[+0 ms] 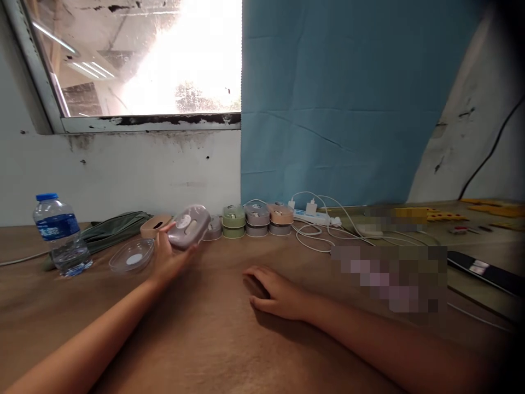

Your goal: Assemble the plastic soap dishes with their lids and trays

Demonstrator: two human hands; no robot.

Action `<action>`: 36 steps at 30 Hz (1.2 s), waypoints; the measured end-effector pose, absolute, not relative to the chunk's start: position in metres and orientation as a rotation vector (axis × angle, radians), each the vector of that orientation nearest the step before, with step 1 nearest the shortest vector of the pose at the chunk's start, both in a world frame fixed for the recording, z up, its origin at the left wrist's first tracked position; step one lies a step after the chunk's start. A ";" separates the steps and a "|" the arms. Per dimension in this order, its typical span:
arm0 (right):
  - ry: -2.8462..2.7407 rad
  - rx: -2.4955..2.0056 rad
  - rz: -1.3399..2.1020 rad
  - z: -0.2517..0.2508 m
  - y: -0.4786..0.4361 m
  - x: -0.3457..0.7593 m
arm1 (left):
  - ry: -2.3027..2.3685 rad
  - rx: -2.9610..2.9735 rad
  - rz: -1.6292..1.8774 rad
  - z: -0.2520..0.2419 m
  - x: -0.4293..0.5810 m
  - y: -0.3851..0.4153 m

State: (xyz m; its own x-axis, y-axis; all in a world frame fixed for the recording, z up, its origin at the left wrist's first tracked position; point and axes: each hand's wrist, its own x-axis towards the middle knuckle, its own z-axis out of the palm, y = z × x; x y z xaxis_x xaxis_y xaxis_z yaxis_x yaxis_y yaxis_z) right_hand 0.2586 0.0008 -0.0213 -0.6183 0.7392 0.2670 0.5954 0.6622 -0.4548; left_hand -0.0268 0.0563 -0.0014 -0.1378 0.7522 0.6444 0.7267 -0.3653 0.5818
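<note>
Left hand (167,256) is gripping a mauve box (191,225), tilting it up, well left of the half-open, resting right hand (279,294).

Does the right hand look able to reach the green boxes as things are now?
Probably yes: the right hand appears empty, and I see nothing standing on the tabletop between it and the green boxes.

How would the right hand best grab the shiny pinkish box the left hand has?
Probably by its rounded right end, coming from the right: the left hand has the box by its lower left part, so the right end sticks out free. It's tilted, so slant the grip to match. The right hand is on that side.
</note>
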 end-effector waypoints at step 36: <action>-2.505 -0.985 0.286 -0.023 0.002 0.259 | 1.823 2.143 1.135 -0.019 0.020 0.174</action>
State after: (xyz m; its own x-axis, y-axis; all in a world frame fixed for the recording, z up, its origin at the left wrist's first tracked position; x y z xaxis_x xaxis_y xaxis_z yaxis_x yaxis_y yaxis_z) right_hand 0.2586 0.0020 -0.0226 -0.6546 0.6868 0.3159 0.5979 0.7260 -0.3397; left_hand 0.0202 0.1742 -0.0187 0.0008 0.8866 0.4624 0.8062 -0.2742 0.5243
